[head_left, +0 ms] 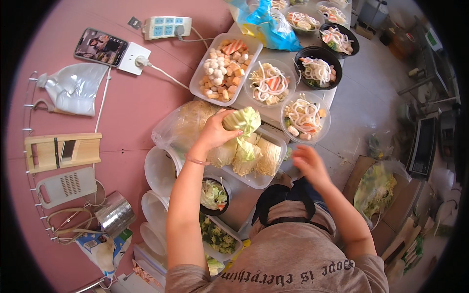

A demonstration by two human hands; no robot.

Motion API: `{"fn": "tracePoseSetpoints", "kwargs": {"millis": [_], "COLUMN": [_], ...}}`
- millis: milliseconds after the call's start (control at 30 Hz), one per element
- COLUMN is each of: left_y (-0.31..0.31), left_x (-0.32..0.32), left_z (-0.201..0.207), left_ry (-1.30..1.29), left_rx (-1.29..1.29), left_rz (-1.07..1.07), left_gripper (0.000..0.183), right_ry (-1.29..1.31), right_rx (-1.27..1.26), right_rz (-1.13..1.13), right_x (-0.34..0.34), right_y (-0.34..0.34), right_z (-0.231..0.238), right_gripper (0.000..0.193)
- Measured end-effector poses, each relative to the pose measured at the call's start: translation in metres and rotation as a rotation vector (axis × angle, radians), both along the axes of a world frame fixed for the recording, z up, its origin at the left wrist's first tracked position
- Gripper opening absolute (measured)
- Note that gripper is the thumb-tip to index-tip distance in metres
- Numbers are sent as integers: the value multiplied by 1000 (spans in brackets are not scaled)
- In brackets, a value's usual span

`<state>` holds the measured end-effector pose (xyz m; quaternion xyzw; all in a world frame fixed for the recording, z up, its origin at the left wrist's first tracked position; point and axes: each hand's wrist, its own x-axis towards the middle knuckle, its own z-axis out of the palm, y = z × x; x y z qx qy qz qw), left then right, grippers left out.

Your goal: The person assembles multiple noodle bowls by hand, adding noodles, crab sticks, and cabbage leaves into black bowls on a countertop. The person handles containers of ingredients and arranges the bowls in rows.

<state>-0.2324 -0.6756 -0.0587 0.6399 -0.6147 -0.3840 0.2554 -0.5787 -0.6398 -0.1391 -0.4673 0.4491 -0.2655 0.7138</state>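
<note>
Your work surface is the pale counter [337, 95], which runs away from your left-hand grip toward the upper right. Against the pink wall [141, 102], left of the grip, hang a wooden slicer [62, 151], a white grater [66, 186] and a metal cup [115, 214].

Directly below the grip sits a clear rectangular tray [256, 179] with bundles of enoki mushrooms [268, 156] and cabbage pieces. Just left of the grip lies a clear bag of pale noodles or sprouts [188, 122]; which of the two cannot be told. Above the grip stands a white tray [222, 68] of fish balls, tofu cubes and crab sticks.

To the right of the grip and above it stand filled bowls of noodles and toppings: a clear one [304, 117] closest, another clear one [269, 83] above it, and a black one [318, 68] further up. Below the grip, beside your left forearm, a small black bowl [214, 195] holds shredded greens.

Your left hand [215, 131] is curled around a piece of cabbage [243, 120], fingers wrapped over its left side and pressed onto it. The cabbage is lifted clear above the clear tray, with a leaf trailing down toward the pieces in it.

Your right hand [309, 163] is below and to the right of the grip, near the tray's right end. It holds nothing; its fingers are loosely spread and blurred.
</note>
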Motion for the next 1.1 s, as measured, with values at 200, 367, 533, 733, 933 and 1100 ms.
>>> {"fn": "tracePoseSetpoints", "kwargs": {"millis": [200, 367, 533, 733, 933, 1100], "left_y": [32, 74, 117, 142, 145, 133], "left_x": [4, -3, -7, -28, -42, -47], "left_z": [-6, 26, 30, 41, 16, 3], "left_ry": [419, 801, 980, 976, 1055, 1294], "left_rx": [-90, 33, 11, -189, -212, -154], "left_rz": [388, 820, 948, 1026, 1070, 1163], "left_gripper": [39, 48, 50, 50, 50, 48], "right_ry": [57, -472, -348, -361, -488, -121], "right_rx": [-359, 355, 637, 784, 238, -679], "right_rz": [46, 114, 123, -36, 312, 427], "right_x": [147, 129, 126, 128, 135, 131], "right_y": [2, -10, -7, 4, 10, 14], "right_z": [12, 53, 76, 68, 80, 77], "right_gripper": [79, 42, 44, 36, 51, 35]}}
